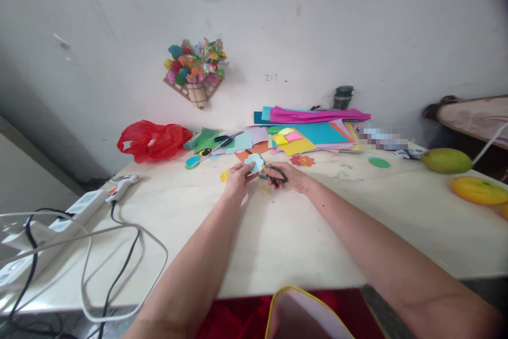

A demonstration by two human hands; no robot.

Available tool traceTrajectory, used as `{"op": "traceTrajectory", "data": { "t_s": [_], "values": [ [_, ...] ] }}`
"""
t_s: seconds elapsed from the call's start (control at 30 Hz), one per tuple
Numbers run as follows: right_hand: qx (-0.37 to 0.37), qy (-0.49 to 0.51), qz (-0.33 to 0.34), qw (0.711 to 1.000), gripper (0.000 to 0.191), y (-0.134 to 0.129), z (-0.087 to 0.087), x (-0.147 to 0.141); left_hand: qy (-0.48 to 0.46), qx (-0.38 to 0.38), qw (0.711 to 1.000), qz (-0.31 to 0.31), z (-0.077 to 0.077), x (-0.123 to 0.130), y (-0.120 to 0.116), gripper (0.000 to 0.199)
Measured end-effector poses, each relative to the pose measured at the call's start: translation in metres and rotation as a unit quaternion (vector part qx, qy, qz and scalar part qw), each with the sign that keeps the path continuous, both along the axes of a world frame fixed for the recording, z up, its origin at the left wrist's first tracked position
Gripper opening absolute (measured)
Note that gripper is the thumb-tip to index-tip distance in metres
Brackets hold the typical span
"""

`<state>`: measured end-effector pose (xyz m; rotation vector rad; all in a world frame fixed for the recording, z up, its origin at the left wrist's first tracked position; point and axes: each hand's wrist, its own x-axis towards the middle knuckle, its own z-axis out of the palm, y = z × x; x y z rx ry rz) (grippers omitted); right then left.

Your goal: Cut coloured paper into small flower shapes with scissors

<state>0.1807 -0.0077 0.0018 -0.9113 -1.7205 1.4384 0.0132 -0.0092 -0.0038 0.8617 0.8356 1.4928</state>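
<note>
Near the middle of the table, my left hand (238,180) pinches a light blue flower-shaped paper cutout (254,162). My right hand (289,175) is closed round the black handles of a pair of scissors (277,174), whose blades point toward the cutout. Whether the blades touch the paper I cannot tell. A yellow paper piece (224,175) lies just left of my left hand. Beyond my right hand are red and orange flower cutouts (302,161). Small scraps lie on the table under my hands.
Stacked coloured sheets (317,135) lie along the wall, beside a second pair of scissors (224,140) and a red plastic bag (153,140). A power strip (79,209) with loose cables occupies the left. Mangoes (446,161) rest at the right; a green oval (379,162) lies nearer.
</note>
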Motion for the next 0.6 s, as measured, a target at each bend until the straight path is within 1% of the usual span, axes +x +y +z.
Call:
{"op": "traceTrajectory", "data": {
  "t_s": [0.33,0.6],
  "values": [
    [-0.008,0.024,0.015,1.000,0.034,0.0013,-0.0065,-0.0021,0.008,-0.020,0.999,0.029,0.0043,0.0036,-0.0043,0.031],
    [-0.018,0.045,0.011,0.999,0.038,-0.0047,-0.0043,-0.0081,0.010,-0.001,0.998,0.067,0.0038,0.0092,-0.0049,0.025]
  ]
}}
